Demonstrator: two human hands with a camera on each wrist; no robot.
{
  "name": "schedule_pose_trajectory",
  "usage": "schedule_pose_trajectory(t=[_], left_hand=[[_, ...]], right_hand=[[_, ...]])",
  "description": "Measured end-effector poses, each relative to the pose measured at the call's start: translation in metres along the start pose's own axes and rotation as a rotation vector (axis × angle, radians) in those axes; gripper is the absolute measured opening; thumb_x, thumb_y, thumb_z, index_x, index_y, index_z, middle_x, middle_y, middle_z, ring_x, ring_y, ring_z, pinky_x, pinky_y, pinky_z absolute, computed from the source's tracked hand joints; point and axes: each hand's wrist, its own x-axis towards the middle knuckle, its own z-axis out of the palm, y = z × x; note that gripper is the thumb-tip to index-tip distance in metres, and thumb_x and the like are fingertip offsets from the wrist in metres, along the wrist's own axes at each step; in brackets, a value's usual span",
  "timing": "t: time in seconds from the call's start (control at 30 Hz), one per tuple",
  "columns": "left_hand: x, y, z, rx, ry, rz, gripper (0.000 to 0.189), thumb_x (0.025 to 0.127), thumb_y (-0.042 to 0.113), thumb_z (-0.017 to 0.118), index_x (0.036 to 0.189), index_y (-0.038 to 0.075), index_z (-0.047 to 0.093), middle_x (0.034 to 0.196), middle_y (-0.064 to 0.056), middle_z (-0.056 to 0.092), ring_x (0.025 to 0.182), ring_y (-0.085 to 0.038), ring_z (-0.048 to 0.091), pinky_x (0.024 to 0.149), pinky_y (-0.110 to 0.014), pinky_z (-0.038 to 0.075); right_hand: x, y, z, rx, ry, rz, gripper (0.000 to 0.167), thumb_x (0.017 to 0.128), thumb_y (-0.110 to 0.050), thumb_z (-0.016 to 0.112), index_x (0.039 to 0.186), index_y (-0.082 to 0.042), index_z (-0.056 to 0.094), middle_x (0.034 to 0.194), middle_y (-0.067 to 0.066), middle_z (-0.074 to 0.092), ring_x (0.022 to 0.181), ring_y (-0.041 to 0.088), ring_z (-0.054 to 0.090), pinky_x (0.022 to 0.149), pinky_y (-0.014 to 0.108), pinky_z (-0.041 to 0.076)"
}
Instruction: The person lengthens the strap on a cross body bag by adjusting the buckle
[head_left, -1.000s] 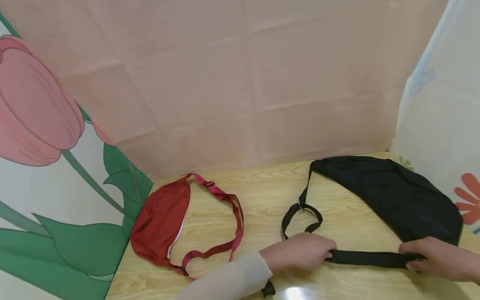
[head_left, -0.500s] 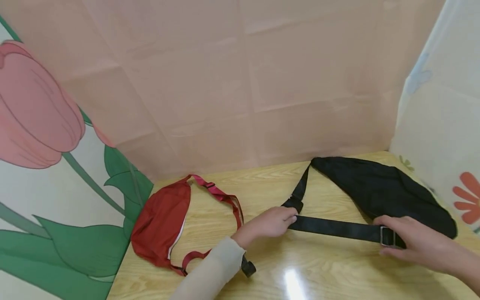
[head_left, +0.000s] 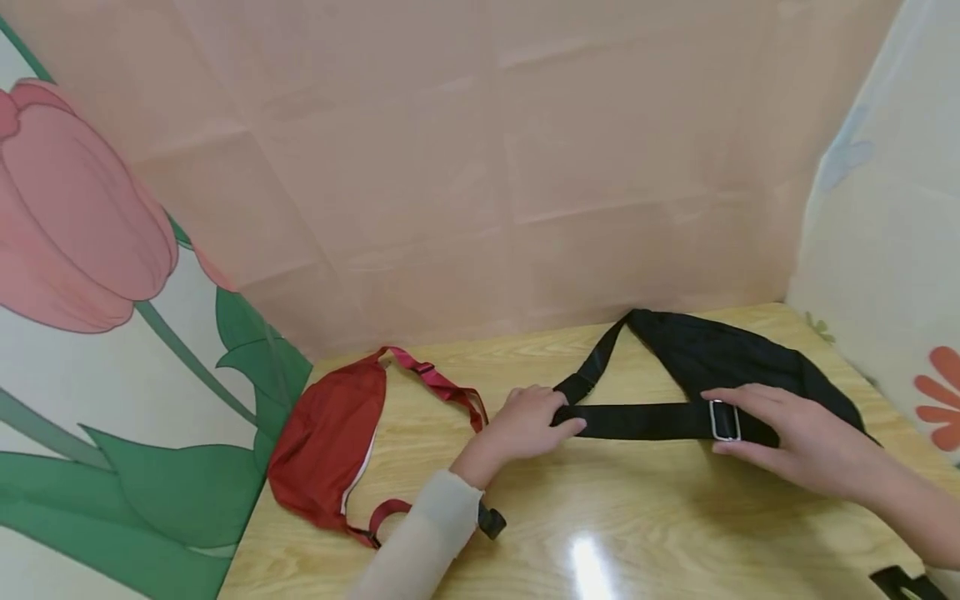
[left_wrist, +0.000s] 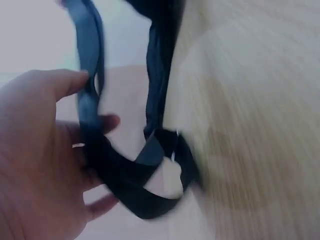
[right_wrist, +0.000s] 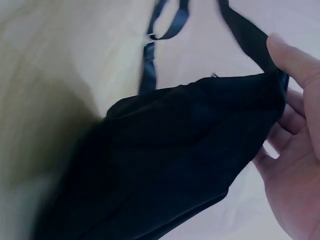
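A black sling bag (head_left: 742, 354) lies on the wooden table at the right, its strap (head_left: 637, 422) drawn out level along its front. My left hand (head_left: 528, 425) pinches the strap, with its thumb on the near side. A loop of black strap (left_wrist: 125, 175) hangs below its fingers in the left wrist view. At the strap's other end my right hand (head_left: 802, 437) holds it between thumb and fingers, beside a silver slider buckle (head_left: 724, 420). In the right wrist view, the right thumb (right_wrist: 285, 55) presses the strap close to the bag's corner.
A red waist bag (head_left: 330, 442) lies at the table's left, its strap partly behind my left forearm. A short black band end (head_left: 492, 522) sticks out by the left sleeve. Pink sheeting (head_left: 487, 167) backs the table (head_left: 637, 533); flower-printed sheets stand at both sides.
Both hands have moved away from me and up with the strap, the left also shifting leftward. The silver buckle has come into view by my right fingers. The black bag has shifted; the red one stays.
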Motion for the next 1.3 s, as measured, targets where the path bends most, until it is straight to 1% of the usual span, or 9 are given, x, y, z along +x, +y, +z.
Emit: schedule_pose_trajectory(t=[0.1,0.23,0.47,0.6,0.67,0.83,0.93,1.13,1.3], left_hand=[[0.003,0.017,0.005,0.063,0.019,0.039,0.065,0.096,0.072,0.044,0.136,0.022,0.057,0.132,0.009,0.057,0.129,-0.014,0.049,0.116,-0.042,0.03],[0.01,0.046,0.012,0.083,0.063,0.117,0.072,0.093,0.071,0.052,0.148,0.026,0.045,0.142,0.011,0.05,0.137,-0.01,0.043,0.121,-0.04,0.023],[0.021,0.08,0.02,0.006,0.209,0.167,0.065,0.097,0.063,0.054,0.147,0.023,0.047,0.142,0.013,0.054,0.131,-0.003,0.049,0.112,-0.027,0.037],[0.02,0.082,0.019,-0.093,0.229,0.158,0.057,0.099,0.059,0.051,0.144,0.025,0.05,0.139,0.014,0.055,0.126,0.0,0.05,0.102,-0.019,0.042],[0.018,0.081,0.017,-0.094,0.256,0.172,0.052,0.099,0.057,0.052,0.142,0.026,0.053,0.135,0.014,0.056,0.122,0.001,0.051,0.096,-0.016,0.044],[0.018,0.079,0.016,0.064,0.366,0.259,0.053,0.097,0.054,0.061,0.138,0.022,0.056,0.125,0.01,0.061,0.114,-0.003,0.054,0.092,-0.013,0.044],[0.02,0.078,0.018,0.128,0.396,0.293,0.054,0.095,0.054,0.064,0.137,0.02,0.057,0.121,0.009,0.063,0.11,-0.004,0.055,0.091,-0.011,0.044],[0.022,0.077,0.019,0.127,0.37,0.282,0.048,0.096,0.053,0.062,0.132,0.022,0.062,0.113,0.013,0.066,0.101,-0.001,0.054,0.081,-0.008,0.042],[0.023,0.071,0.016,0.069,0.303,0.266,0.047,0.097,0.053,0.06,0.132,0.022,0.062,0.119,0.014,0.066,0.102,0.0,0.054,0.083,-0.009,0.041]], right_hand=[[0.006,-0.003,-0.002,0.023,-0.01,0.004,0.067,0.072,-0.036,0.091,0.132,-0.026,0.064,0.12,-0.008,0.069,0.105,0.017,0.065,0.088,0.004,0.037],[0.014,-0.008,-0.002,0.056,-0.018,0.02,0.065,0.073,-0.036,0.091,0.132,-0.03,0.064,0.12,-0.009,0.069,0.105,0.015,0.065,0.087,0.004,0.037],[0.019,-0.015,0.004,0.086,-0.011,0.06,0.063,0.074,-0.038,0.09,0.13,-0.029,0.064,0.119,-0.008,0.069,0.105,0.012,0.065,0.086,0.004,0.038],[0.018,-0.016,0.005,0.099,-0.002,0.079,0.062,0.073,-0.037,0.091,0.128,-0.027,0.065,0.118,-0.008,0.069,0.102,0.008,0.064,0.083,0.005,0.038],[0.019,-0.016,0.005,0.108,0.001,0.076,0.062,0.073,-0.035,0.091,0.128,-0.027,0.065,0.117,-0.009,0.069,0.101,0.007,0.063,0.082,0.005,0.038],[0.02,-0.014,0.006,0.123,-0.001,0.075,0.061,0.074,-0.033,0.091,0.128,-0.028,0.065,0.118,-0.009,0.069,0.099,0.003,0.062,0.081,0.006,0.039],[0.019,-0.013,0.008,0.141,-0.002,0.079,0.06,0.075,-0.031,0.09,0.129,-0.027,0.064,0.118,-0.008,0.068,0.099,0.0,0.06,0.079,0.007,0.039],[0.019,-0.011,0.013,0.182,-0.008,0.075,0.058,0.079,-0.025,0.089,0.131,-0.028,0.062,0.121,-0.009,0.066,0.102,-0.003,0.057,0.081,0.008,0.04],[0.021,-0.011,0.015,0.202,-0.033,0.083,0.058,0.08,-0.025,0.088,0.132,-0.032,0.061,0.122,-0.012,0.065,0.105,-0.005,0.057,0.083,0.007,0.038]])
